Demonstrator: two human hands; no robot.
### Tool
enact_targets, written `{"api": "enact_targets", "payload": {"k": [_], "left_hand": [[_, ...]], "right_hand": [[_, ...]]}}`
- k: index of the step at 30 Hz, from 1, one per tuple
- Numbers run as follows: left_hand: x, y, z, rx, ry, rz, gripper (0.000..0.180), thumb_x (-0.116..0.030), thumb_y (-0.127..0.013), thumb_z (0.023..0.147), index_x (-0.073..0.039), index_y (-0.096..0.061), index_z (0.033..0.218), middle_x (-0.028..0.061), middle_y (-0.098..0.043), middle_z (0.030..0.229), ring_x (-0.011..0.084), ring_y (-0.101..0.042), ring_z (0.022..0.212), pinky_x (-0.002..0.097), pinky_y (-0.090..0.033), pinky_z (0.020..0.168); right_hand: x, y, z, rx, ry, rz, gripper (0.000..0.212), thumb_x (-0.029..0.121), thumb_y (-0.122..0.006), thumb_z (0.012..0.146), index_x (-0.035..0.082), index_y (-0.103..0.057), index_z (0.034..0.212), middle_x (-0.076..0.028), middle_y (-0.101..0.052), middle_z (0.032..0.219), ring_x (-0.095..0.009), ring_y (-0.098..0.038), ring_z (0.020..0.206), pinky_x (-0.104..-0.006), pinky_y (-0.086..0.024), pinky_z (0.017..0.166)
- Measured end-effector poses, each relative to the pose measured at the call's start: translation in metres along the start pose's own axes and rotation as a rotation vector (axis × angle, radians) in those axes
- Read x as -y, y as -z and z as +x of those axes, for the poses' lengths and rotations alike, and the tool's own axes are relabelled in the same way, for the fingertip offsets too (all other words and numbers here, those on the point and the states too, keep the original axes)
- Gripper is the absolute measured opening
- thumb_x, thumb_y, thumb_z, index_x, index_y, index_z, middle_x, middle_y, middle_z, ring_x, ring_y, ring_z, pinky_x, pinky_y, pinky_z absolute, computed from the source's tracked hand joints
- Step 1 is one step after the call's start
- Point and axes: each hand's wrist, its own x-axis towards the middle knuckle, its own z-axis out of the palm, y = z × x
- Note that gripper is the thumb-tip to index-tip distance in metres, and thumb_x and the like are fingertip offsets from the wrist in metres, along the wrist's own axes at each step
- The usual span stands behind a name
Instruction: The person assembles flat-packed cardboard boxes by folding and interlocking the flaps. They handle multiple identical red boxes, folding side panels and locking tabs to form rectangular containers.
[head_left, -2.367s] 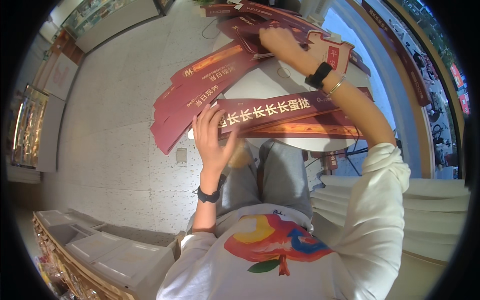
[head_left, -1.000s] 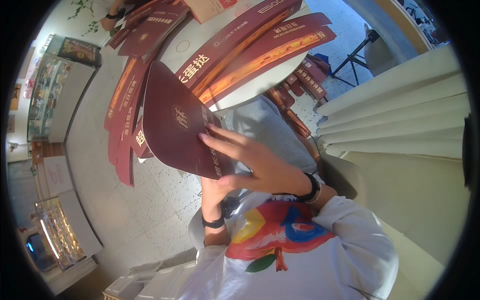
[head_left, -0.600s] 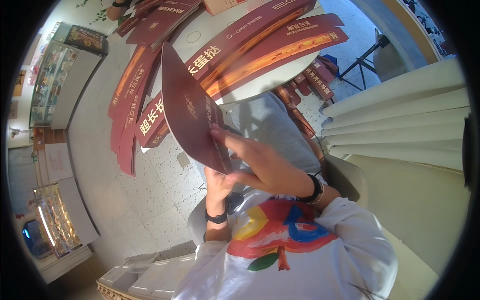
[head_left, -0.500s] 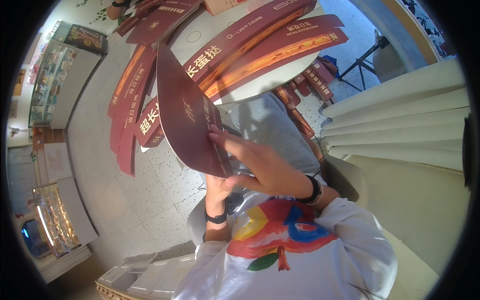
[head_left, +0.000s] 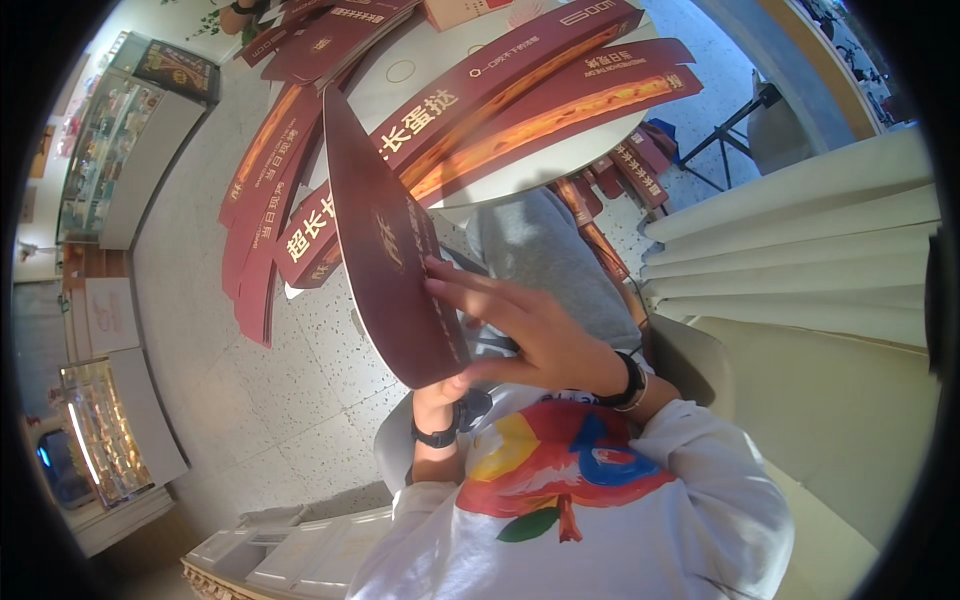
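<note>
At the far left a glass display case [head_left: 110, 150] stands against the wall, and flat maroon box blanks [head_left: 262, 210] hang off the left edge of the round white bench [head_left: 470, 60]. Your left hand [head_left: 440, 385] comes up next, below the dark red folded carton [head_left: 385, 250] — it grips the carton's lower edge, fingers mostly hidden behind the card, a black band on the wrist. The carton stands nearly on edge above your lap, just in front of the bench's near edge. Your right hand [head_left: 525, 330] lies flat and spread against the carton's right face, fingertips touching the card, a black watch [head_left: 632, 380] on that wrist. Farther right, long blanks [head_left: 540, 100] cross the bench — beyond them pale stacked boards [head_left: 800, 240].
</note>
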Motion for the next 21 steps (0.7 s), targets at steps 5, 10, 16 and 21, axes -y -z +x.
{"api": "enact_targets", "payload": {"k": [5,10,16,21], "left_hand": [[0.007,0.002,-0.002,-0.067,-0.082,0.144,0.113,-0.07,-0.062,0.076,-0.005,-0.012,0.153,0.0154,-0.021,0.156,0.0308,-0.027,0.143,0.0456,-0.029,0.113],[0.027,0.004,0.003,-0.273,-0.146,-0.225,0.078,-0.054,-0.04,0.095,-0.006,-0.017,0.152,0.0164,-0.025,0.155,0.0328,-0.027,0.143,0.0508,-0.026,0.116],[0.008,-0.006,0.019,0.081,-0.124,-0.676,0.065,-0.051,-0.04,0.098,-0.015,-0.027,0.15,0.0127,-0.027,0.155,0.0382,-0.026,0.142,0.0717,-0.017,0.111],[0.003,-0.002,0.023,0.125,-0.01,-0.944,0.069,-0.052,-0.04,0.098,-0.014,-0.021,0.153,0.0138,-0.017,0.159,0.0411,-0.013,0.146,0.069,-0.005,0.113]], "right_hand": [[0.003,-0.003,0.0,-0.007,-0.017,-0.037,0.071,0.032,-0.073,0.083,0.007,-0.043,0.142,-0.017,-0.042,0.147,-0.033,-0.06,0.11,-0.0366,-0.052,0.086],[-0.008,-0.009,0.003,-0.123,0.097,-0.259,0.066,0.03,-0.071,0.084,0.01,-0.046,0.141,-0.015,-0.047,0.142,-0.033,-0.059,0.114,-0.0397,-0.051,0.091],[-0.031,0.008,0.03,-0.496,-0.002,-0.483,0.06,0.025,-0.069,0.086,0.004,-0.047,0.137,-0.018,-0.052,0.135,-0.033,-0.048,0.126,-0.04,-0.035,0.107],[-0.039,0.02,0.04,-0.455,-0.16,-0.111,0.055,0.015,-0.068,0.087,0.002,-0.049,0.136,-0.017,-0.059,0.124,-0.026,-0.058,0.112,-0.0337,-0.042,0.098]]}}
